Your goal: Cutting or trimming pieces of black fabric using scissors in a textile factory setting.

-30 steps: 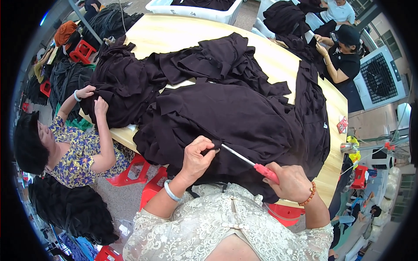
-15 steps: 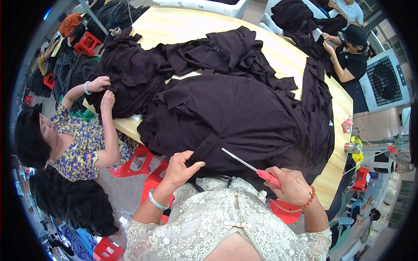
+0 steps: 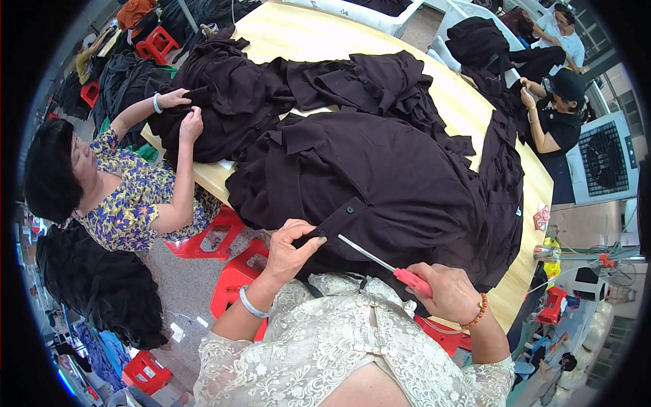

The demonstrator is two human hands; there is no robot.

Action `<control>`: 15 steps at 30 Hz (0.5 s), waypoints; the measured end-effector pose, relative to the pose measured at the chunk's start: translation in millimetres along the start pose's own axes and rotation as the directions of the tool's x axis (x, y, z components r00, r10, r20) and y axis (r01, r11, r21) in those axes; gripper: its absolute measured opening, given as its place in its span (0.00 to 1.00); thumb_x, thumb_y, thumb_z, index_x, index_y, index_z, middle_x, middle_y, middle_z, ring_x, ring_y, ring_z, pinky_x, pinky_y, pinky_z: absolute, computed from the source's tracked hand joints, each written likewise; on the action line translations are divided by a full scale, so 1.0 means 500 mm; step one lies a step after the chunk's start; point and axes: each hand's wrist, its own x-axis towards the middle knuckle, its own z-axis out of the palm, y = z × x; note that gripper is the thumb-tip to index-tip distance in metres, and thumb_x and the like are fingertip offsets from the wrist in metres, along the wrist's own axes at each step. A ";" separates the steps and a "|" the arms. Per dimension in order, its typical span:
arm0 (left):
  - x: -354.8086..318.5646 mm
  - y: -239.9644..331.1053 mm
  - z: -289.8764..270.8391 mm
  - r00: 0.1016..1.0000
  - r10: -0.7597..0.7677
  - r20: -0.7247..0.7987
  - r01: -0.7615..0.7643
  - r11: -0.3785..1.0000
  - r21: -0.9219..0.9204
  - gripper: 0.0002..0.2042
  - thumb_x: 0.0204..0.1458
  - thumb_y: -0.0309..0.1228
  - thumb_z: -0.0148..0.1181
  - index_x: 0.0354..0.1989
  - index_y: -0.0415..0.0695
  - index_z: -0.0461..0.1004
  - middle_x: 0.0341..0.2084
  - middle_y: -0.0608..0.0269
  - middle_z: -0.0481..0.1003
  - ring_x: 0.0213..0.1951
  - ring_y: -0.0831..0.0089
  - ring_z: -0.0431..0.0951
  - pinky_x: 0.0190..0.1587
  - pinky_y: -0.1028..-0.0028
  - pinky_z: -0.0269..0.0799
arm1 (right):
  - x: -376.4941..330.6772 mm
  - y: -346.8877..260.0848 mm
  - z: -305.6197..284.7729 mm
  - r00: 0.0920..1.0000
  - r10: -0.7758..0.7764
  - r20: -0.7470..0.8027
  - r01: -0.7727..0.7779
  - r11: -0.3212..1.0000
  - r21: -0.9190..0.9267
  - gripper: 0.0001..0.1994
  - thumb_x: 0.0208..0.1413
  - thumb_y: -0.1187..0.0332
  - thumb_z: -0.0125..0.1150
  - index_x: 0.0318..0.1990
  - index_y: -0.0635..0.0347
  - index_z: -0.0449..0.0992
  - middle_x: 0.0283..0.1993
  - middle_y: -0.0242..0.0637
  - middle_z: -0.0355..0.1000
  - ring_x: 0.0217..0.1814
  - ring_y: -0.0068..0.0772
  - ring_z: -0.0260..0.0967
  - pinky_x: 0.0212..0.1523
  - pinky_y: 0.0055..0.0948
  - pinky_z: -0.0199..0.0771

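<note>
A dark buttoned garment [image 3: 400, 176] lies spread on the table in front of me. My left hand [image 3: 293, 249] pinches its near edge between thumb and fingers, just left of a round button [image 3: 350, 209]. In my right hand [image 3: 444, 290] is a tool with a pinkish-red handle [image 3: 412, 281] and a long, thin metal shaft [image 3: 368, 254]. The shaft points up and left, its tip over the cloth between the button and my left hand. Whether the tip touches the fabric I cannot tell.
More dark garments [image 3: 366, 78] cover the pale wooden table [image 3: 285, 30]. A person at the left [image 3: 135, 183] handles dark cloth; another [image 3: 559, 115] works at the far right. Red stools [image 3: 234, 281] stand beside me, and a dark fabric heap [image 3: 102, 288] lies at the left.
My left thumb and fingers have closed on the garment's edge, and the button shows more plainly. The tool's tip has shifted slightly left. The left person's hands have moved, lifting cloth. The whole view has shifted.
</note>
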 end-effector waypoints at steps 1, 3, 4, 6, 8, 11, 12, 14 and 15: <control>0.002 0.001 0.002 1.000 0.025 0.007 -0.025 1.000 0.002 0.09 0.42 0.28 0.69 0.32 0.40 0.80 0.28 0.62 0.76 0.37 0.70 0.73 0.44 0.72 0.66 | 0.002 -0.002 0.000 1.000 -0.005 0.006 0.005 1.000 -0.002 0.16 0.49 0.70 0.62 0.47 0.58 0.71 0.32 0.43 0.75 0.38 0.44 0.75 0.38 0.37 0.74; 0.003 0.012 0.004 0.999 0.047 0.016 -0.048 0.999 0.019 0.08 0.42 0.27 0.69 0.31 0.40 0.80 0.27 0.63 0.76 0.36 0.70 0.73 0.44 0.72 0.66 | 0.004 -0.004 0.000 1.000 -0.008 0.011 0.008 1.000 -0.005 0.16 0.49 0.69 0.62 0.47 0.58 0.71 0.33 0.43 0.75 0.38 0.43 0.75 0.37 0.37 0.74; 0.003 0.016 0.004 0.997 0.067 0.024 -0.068 0.997 0.038 0.07 0.42 0.27 0.69 0.30 0.40 0.80 0.27 0.63 0.76 0.36 0.70 0.73 0.43 0.72 0.66 | 0.005 -0.005 0.001 1.000 -0.011 0.012 0.011 1.000 -0.012 0.16 0.49 0.69 0.62 0.47 0.58 0.71 0.33 0.43 0.75 0.38 0.43 0.75 0.37 0.37 0.74; 0.004 0.012 0.004 0.997 0.068 0.030 -0.069 0.997 0.026 0.07 0.42 0.27 0.69 0.29 0.40 0.79 0.27 0.64 0.76 0.36 0.71 0.72 0.43 0.72 0.66 | 0.006 -0.003 0.004 1.000 -0.013 0.013 0.014 1.000 -0.019 0.16 0.50 0.69 0.62 0.46 0.58 0.71 0.33 0.43 0.75 0.38 0.43 0.75 0.37 0.37 0.74; 0.005 0.007 0.004 0.997 0.069 0.036 -0.069 0.998 0.014 0.06 0.42 0.26 0.69 0.28 0.40 0.79 0.26 0.64 0.76 0.35 0.71 0.72 0.43 0.72 0.66 | 0.007 0.000 0.007 0.999 -0.043 -0.010 0.043 0.999 -0.017 0.15 0.50 0.68 0.62 0.46 0.58 0.71 0.31 0.43 0.75 0.35 0.43 0.75 0.36 0.38 0.74; 0.009 0.002 0.007 0.987 0.155 0.038 -0.156 0.987 0.039 0.05 0.41 0.25 0.68 0.26 0.41 0.78 0.25 0.65 0.75 0.35 0.70 0.72 0.41 0.72 0.66 | 0.008 -0.006 0.004 0.999 -0.027 0.043 0.028 0.999 -0.026 0.15 0.51 0.67 0.62 0.45 0.59 0.71 0.29 0.42 0.74 0.32 0.43 0.75 0.34 0.37 0.74; 0.009 0.002 0.008 0.989 0.150 0.011 -0.151 0.986 0.066 0.05 0.40 0.24 0.68 0.25 0.41 0.78 0.25 0.65 0.75 0.35 0.70 0.72 0.42 0.71 0.65 | 0.007 -0.007 0.001 0.999 -0.028 0.044 0.029 0.999 -0.026 0.15 0.51 0.67 0.62 0.45 0.59 0.71 0.29 0.42 0.74 0.32 0.43 0.75 0.34 0.37 0.74; 0.011 0.002 0.006 0.989 0.146 -0.017 -0.143 0.985 0.093 0.05 0.39 0.24 0.67 0.25 0.42 0.77 0.25 0.66 0.75 0.35 0.70 0.72 0.42 0.70 0.64 | 0.002 -0.006 -0.006 0.998 -0.039 0.043 0.040 0.999 -0.018 0.15 0.51 0.66 0.62 0.45 0.59 0.71 0.27 0.42 0.74 0.30 0.43 0.75 0.32 0.36 0.73; 0.014 0.005 0.004 0.984 0.180 -0.015 -0.176 0.973 0.147 0.05 0.39 0.23 0.67 0.25 0.42 0.77 0.24 0.66 0.75 0.36 0.69 0.72 0.43 0.70 0.63 | 0.000 -0.006 -0.007 0.998 -0.037 0.043 0.037 0.999 -0.017 0.15 0.51 0.66 0.62 0.45 0.59 0.71 0.27 0.42 0.74 0.30 0.43 0.75 0.32 0.36 0.73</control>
